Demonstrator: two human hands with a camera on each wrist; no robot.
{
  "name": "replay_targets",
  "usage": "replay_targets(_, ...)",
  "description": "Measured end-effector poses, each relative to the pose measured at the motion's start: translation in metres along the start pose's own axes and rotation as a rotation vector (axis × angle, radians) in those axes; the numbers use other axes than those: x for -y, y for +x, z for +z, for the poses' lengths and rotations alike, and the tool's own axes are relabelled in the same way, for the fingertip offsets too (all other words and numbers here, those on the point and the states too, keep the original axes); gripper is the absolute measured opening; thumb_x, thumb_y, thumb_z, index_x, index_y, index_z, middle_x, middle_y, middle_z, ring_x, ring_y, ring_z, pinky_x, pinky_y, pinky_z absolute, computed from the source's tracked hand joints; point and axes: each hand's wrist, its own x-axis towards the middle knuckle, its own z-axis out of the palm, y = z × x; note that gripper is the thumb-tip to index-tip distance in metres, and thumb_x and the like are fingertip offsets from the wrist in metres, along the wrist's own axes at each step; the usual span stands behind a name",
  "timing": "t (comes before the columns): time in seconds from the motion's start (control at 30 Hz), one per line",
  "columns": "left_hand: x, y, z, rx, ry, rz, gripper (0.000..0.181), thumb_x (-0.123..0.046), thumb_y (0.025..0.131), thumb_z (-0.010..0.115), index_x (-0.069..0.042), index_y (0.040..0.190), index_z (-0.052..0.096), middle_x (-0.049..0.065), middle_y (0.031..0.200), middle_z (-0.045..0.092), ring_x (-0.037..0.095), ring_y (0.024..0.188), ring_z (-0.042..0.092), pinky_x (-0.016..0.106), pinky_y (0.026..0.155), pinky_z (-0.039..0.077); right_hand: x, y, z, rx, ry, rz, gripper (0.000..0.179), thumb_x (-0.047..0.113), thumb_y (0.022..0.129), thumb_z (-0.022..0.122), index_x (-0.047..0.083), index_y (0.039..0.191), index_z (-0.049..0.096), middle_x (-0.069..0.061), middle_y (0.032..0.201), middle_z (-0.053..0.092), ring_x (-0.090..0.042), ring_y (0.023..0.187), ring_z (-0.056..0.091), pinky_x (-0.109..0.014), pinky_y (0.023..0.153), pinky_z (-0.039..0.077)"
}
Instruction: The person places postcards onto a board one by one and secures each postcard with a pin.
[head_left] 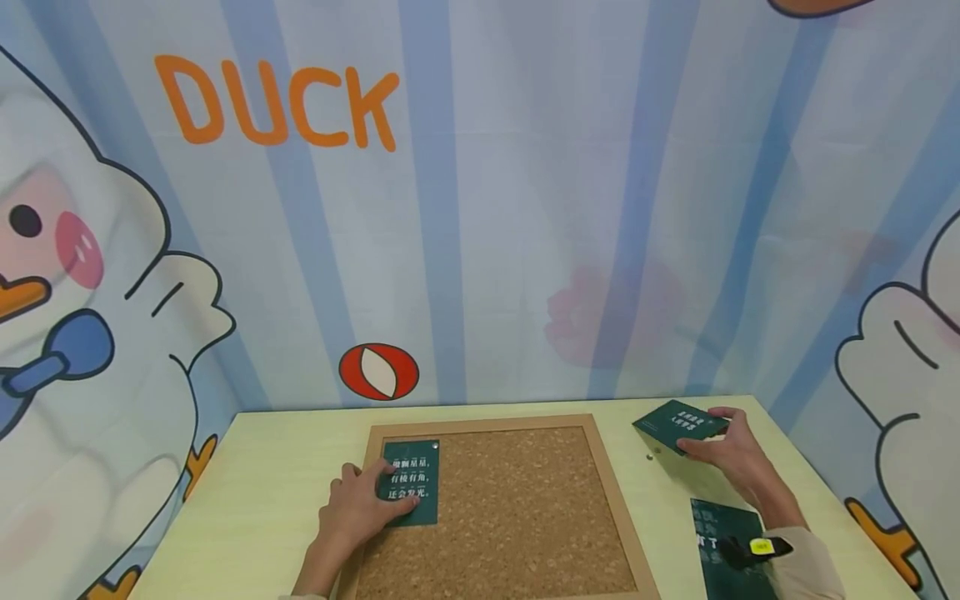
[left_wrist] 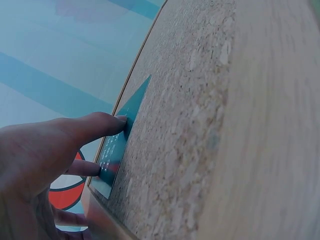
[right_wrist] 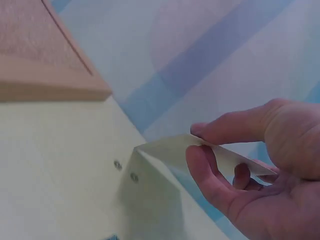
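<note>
A dark green card [head_left: 411, 508] with white lettering lies at the upper left of the cork board [head_left: 510, 517], a small pale pin at its top right corner. My left hand [head_left: 358, 507] rests at this card, thumb and index finger extended and pressing on its face; in the left wrist view the thumb [left_wrist: 107, 125] lies against it. My right hand [head_left: 735, 454] pinches a second green card [head_left: 678, 423] between thumb and fingers, tilted above the table. The right wrist view shows that card's pale underside [right_wrist: 172, 147]. Two small metal thumbtacks [right_wrist: 126, 170] lie beneath it.
Another green card [head_left: 720, 517] lies at the table's right, partly covered by my right wrist and sleeve. The board's wooden frame [head_left: 615, 500] edges the cork. A striped curtain with duck drawings [head_left: 517, 208] stands right behind the pale yellow table [head_left: 247, 500].
</note>
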Motion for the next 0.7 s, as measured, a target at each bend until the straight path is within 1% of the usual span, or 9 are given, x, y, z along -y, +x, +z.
replay_targets(0.07,0.000,0.000,0.000,0.000,0.000,0.003,0.082,-0.063,0.074,0.086,-0.015,0.138,0.064,0.024,0.117,0.050,0.042,0.105,0.050,0.067,0.080,0.049,0.007,-0.002,0.005,0.037,-0.001,-0.046,0.096,0.020,0.100,0.073,-0.008,0.157,-0.001,-0.042,0.148,0.015,-0.048,0.117,0.061,-0.068,0.108,0.034)
replay_targets(0.1,0.000,0.000,0.000,0.000,0.000,0.004,0.082,-0.063,0.075,0.085,-0.015,0.138,0.064,0.024,0.117,0.050,0.042,0.105,0.050,0.067,0.080,0.049,0.011,-0.002,0.007,0.049,0.001,-0.063,0.095,0.020,0.100,0.073,-0.007,0.157,0.001,-0.040,0.149,0.015,-0.047,0.116,0.062,-0.067,0.107,0.036)
replay_targets(0.17,-0.001,0.001,0.001,-0.001,0.000,0.007,0.082,-0.062,0.075,0.085,-0.015,0.138,0.064,0.024,0.117,0.050,0.042,0.105,0.050,0.067,0.080,0.049,0.019,-0.004,0.012,0.073,0.015,-0.090,0.094,0.020,0.100,0.073,-0.005,0.158,0.004,-0.039,0.153,0.012,-0.050,0.124,0.057,-0.067,0.107,0.037)
replay_targets(0.27,-0.001,0.001,0.001,0.002,-0.001,0.007,0.082,-0.062,0.075,0.086,-0.015,0.139,0.063,0.025,0.118,0.050,0.042,0.106,0.050,0.068,0.081,0.049,0.030,-0.004,0.020,0.103,0.055,-0.128,0.092,0.017,0.098,0.075,-0.001,0.158,0.007,-0.037,0.156,0.013,-0.057,0.135,0.043,-0.065,0.105,0.039)
replay_targets(0.33,-0.001,0.001,0.001,0.004,-0.002,0.004,0.082,-0.062,0.075,0.085,-0.015,0.139,0.063,0.024,0.118,0.050,0.042,0.106,0.050,0.068,0.081,0.049,0.036,-0.002,0.026,0.135,0.101,-0.161,0.088,0.013,0.098,0.075,0.002,0.157,0.010,-0.035,0.156,0.016,-0.058,0.138,0.040,-0.061,0.105,0.043)
replay_targets(0.4,-0.001,0.001,0.001,0.005,-0.005,0.002,0.083,-0.062,0.075,0.085,-0.015,0.140,0.063,0.024,0.118,0.050,0.042,0.106,0.050,0.067,0.081,0.049,0.041,0.000,0.032,0.171,0.144,-0.196,0.083,0.007,0.098,0.072,0.004,0.156,0.012,-0.032,0.154,0.020,-0.053,0.134,0.048,-0.052,0.100,0.049)
replay_targets(0.5,0.000,0.002,0.000,0.001,-0.006,0.004,0.083,-0.063,0.075,0.085,-0.015,0.140,0.063,0.024,0.117,0.050,0.041,0.105,0.050,0.066,0.080,0.049,0.047,0.003,0.040,0.228,0.195,-0.235,0.077,0.000,0.099,0.068,0.005,0.155,0.015,-0.030,0.152,0.024,-0.041,0.124,0.060,-0.041,0.092,0.055)
replay_targets(0.6,0.000,0.002,0.000,-0.006,-0.007,0.007,0.083,-0.062,0.075,0.085,-0.015,0.140,0.063,0.023,0.117,0.050,0.041,0.105,0.051,0.065,0.080,0.049,0.050,0.005,0.048,0.276,0.225,-0.243,0.075,-0.005,0.099,0.064,0.005,0.155,0.015,-0.029,0.151,0.024,-0.032,0.116,0.065,-0.035,0.087,0.055)
replay_targets(0.7,0.000,0.002,0.000,-0.003,-0.005,0.003,0.083,-0.062,0.075,0.085,-0.015,0.140,0.063,0.024,0.117,0.050,0.042,0.105,0.051,0.066,0.081,0.049,0.051,0.007,0.059,0.321,0.243,-0.239,0.075,-0.008,0.098,0.062,0.006,0.156,0.016,-0.029,0.151,0.024,-0.030,0.114,0.065,-0.033,0.086,0.055)
